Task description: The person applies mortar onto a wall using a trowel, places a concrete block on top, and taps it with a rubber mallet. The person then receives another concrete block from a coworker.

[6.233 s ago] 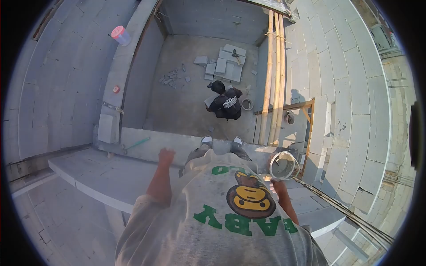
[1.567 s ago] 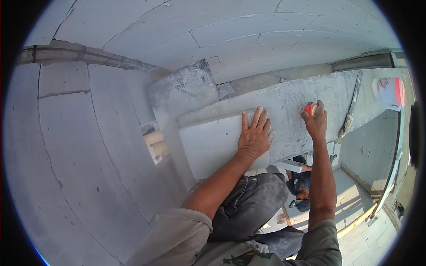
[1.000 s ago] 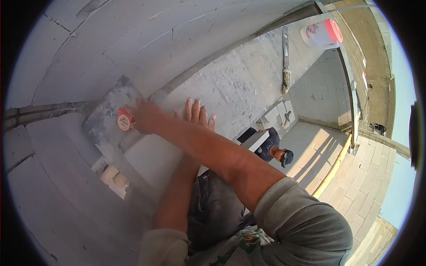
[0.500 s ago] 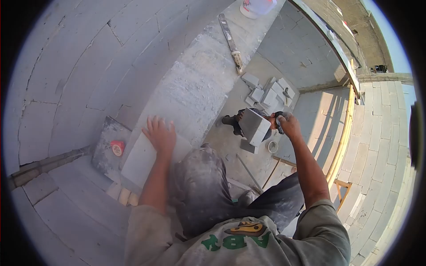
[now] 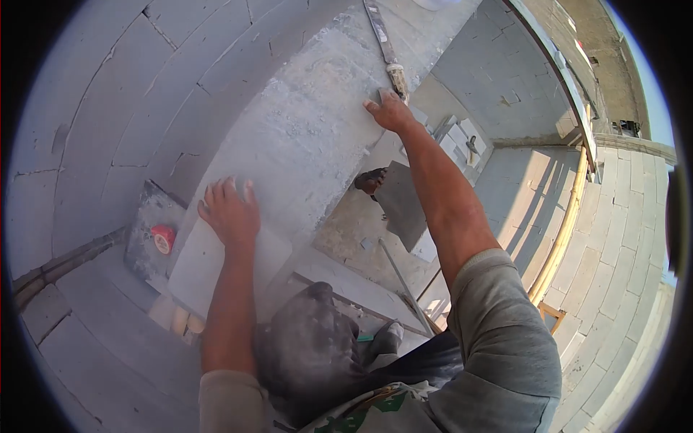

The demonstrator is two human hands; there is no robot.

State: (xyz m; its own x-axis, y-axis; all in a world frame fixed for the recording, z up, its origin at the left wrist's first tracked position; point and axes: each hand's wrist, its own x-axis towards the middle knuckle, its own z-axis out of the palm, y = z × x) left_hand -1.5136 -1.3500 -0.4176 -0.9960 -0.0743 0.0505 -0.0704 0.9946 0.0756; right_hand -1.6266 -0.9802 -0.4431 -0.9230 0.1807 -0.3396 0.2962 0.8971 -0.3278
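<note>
In the head view, my left hand [image 5: 232,213] lies with fingers spread at the edge of a pale block [image 5: 198,263], on a dusty ledge [image 5: 303,123]. My right hand [image 5: 392,113] is over the ledge's right edge, thumb and fingers apart, just below the worn handle of a long-bladed hand tool [image 5: 382,43]. Whether the fingertips touch that handle I cannot tell. Below my right forearm is a grey block [image 5: 404,206], with another person's dark-gloved hand [image 5: 370,180] at its left side; my arm hides part of it.
A red tape measure [image 5: 163,239] lies on a dusty dark board [image 5: 150,209] left of the pale block. Several cut blocks [image 5: 455,141] are piled on the floor below. A bamboo pole [image 5: 567,216] runs along the right. Block walls [image 5: 94,94] stand around.
My right hand has moved up and left, from beside the other person's block to the tool's handle. My left hand stays on the pale block. The view has shifted slightly.
</note>
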